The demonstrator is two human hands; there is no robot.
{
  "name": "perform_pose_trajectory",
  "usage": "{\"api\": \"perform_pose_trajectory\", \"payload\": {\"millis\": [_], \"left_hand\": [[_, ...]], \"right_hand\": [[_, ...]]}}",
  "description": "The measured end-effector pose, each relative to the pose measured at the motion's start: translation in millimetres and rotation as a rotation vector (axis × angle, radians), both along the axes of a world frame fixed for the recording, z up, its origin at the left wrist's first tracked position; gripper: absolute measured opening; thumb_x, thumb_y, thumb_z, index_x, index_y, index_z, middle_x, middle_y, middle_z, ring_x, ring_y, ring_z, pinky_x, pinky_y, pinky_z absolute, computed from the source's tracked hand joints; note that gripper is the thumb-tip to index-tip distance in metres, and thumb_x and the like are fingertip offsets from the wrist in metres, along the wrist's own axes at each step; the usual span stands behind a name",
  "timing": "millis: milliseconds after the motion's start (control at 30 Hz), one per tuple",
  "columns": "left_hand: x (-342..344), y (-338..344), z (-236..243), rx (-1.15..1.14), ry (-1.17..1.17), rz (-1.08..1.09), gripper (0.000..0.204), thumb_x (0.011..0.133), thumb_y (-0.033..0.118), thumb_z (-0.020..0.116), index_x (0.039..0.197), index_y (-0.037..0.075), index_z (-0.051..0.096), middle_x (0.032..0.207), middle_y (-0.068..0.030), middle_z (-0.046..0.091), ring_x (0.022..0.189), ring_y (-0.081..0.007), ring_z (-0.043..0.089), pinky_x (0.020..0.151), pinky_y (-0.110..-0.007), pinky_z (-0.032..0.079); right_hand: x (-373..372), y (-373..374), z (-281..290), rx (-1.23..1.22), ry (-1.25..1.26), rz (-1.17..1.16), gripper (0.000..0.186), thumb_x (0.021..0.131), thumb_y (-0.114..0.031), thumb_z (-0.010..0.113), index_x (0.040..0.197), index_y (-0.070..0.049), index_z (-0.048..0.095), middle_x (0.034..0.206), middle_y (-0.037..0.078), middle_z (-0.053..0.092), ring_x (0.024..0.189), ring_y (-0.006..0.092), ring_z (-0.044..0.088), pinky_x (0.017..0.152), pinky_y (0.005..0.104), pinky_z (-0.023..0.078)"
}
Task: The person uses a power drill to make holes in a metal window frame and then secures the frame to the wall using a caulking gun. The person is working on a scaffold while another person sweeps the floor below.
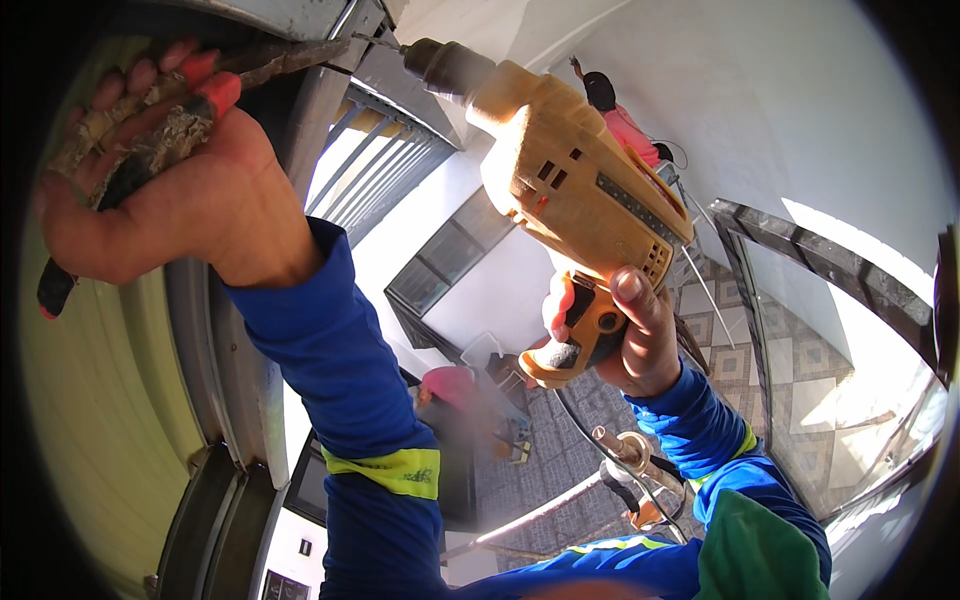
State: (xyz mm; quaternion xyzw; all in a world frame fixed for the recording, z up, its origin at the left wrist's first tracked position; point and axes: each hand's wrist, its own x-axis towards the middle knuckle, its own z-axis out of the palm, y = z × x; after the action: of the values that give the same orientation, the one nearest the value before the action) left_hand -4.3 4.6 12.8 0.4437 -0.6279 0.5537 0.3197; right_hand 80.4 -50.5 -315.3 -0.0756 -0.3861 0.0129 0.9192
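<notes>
My left hand (190,210) is closed around worn pliers (150,140) with red and black grips, partly wrapped in frayed tape. The jaws of the pliers reach up to the grey metal frame (325,100), close to the drill bit (375,40). My right hand (640,330) grips the handle of a dusty yellow power drill (575,165), held raised and tilted to the upper left. Its bit points at the metal frame near the jaws; whether it touches cannot be made out. A dark cord (600,445) runs down from the drill handle.
Far below is a patterned tile floor (790,370). One person in pink (635,130) is by a ladder (700,250) at the upper right; another (450,390) is low down, blurred. A dark metal frame (830,260) stands right. Pale yellow-green panelling (100,400) lies left.
</notes>
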Motion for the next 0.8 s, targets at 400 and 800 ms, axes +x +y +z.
{"api": "perform_pose_trajectory", "payload": {"millis": [400,800], "left_hand": [[-1.4,1.7,4.5,0.043,0.036,-0.044,0.048,0.078,0.047,0.051,0.088,0.000,0.057,0.086,-0.0187,0.061,0.076,-0.0324,0.061,0.072,-0.051,0.056],[-0.4,-0.5,1.2,0.007,0.038,-0.076,0.046,0.080,0.046,0.051,0.092,0.003,0.058,0.087,-0.0181,0.062,0.075,-0.0320,0.062,0.071,-0.049,0.056]], "right_hand": [[4.2,-2.1,1.1,0.099,0.013,0.191,0.034,0.095,-0.029,0.069,0.112,0.000,0.063,0.086,0.012,0.068,0.068,0.0193,0.068,0.062,0.0332,0.057],[2.5,-7.8,3.2,0.105,-0.004,0.178,0.032,0.095,-0.028,0.068,0.110,0.001,0.062,0.085,0.010,0.067,0.070,0.0191,0.067,0.065,0.0358,0.058]]}}
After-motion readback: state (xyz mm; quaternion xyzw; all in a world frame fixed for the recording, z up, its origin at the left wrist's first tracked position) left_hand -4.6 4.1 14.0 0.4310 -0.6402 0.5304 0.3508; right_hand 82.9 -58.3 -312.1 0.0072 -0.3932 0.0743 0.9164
